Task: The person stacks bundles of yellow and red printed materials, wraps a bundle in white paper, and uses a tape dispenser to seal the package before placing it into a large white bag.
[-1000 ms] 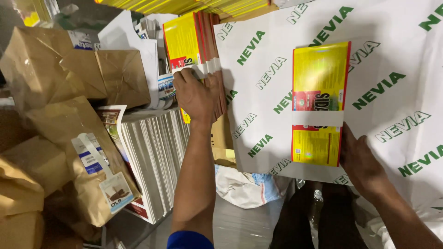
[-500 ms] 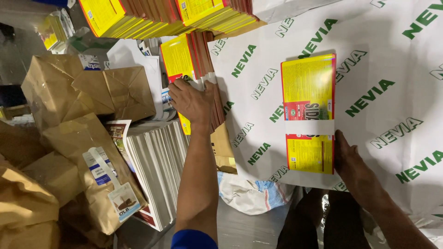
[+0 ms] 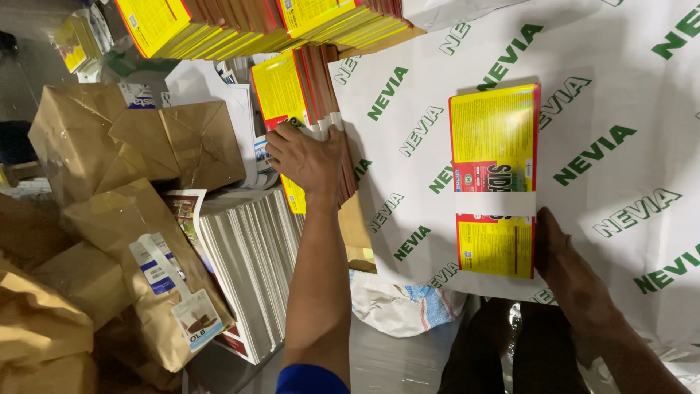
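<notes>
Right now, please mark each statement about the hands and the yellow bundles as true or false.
1. The left hand rests on a banded stack at the paper's edge. True.
2. The right hand holds scissors. False: it touches the near end of the yellow bundle.
3. A white band wraps the yellow bundle. True.
4. The yellow bundle lies on brown paper. False: it lies on white printed paper.

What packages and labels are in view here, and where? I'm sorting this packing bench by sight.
Banded bundle: yellow-red flat packs, white strap, on the wrapping sheet, right hand at its near edge.
Wrapping sheet: white, green lettering, right side.
Second bundle: yellow-red, centre, under left hand.
Brown paper parcels: left side.
Shipping label: white-blue, on the lower parcel.
</notes>
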